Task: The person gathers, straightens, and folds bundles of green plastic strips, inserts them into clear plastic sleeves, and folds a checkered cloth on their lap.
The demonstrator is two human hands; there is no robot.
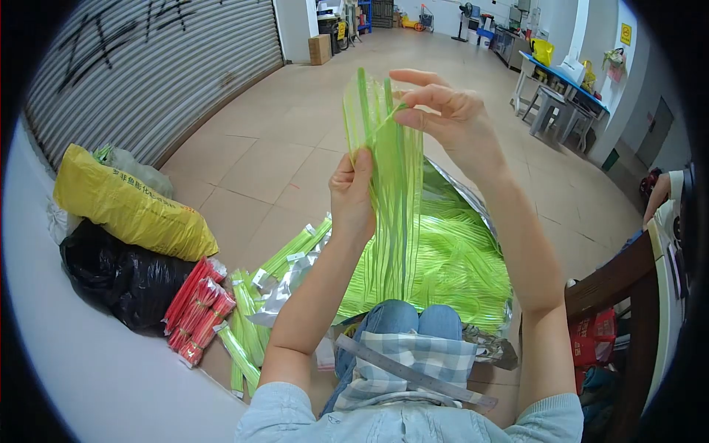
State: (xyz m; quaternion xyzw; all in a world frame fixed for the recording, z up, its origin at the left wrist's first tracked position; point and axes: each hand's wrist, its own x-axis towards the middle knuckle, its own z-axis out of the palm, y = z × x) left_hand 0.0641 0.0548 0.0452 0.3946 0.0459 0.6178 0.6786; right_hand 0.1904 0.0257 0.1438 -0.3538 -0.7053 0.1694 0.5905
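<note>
My left hand (pixel 353 184) is closed around a bundle of long lime-green strips (pixel 395 192), thumb in front. The strips hang down toward my knees, and a few show darker green bands. At the bundle's top, my right hand (pixel 447 107) pinches the edge of a strip between thumb and fingers, its other fingers raised. Below the hands lies a large heap of similar green strips (pixel 458 266) on a silvery sheet. A ruler (pixel 413 373) rests across the checked cloth (pixel 436 354) on my lap.
Green bundles (pixel 247 325) and red bundles (pixel 199 310) lie at left, beside a black bag (pixel 118 269) and a yellow sack (pixel 133 199). A wooden chair part (pixel 617 284) stands at right, near another person's arm (pixel 657 196). A blue-topped table (pixel 569 81) is farther back.
</note>
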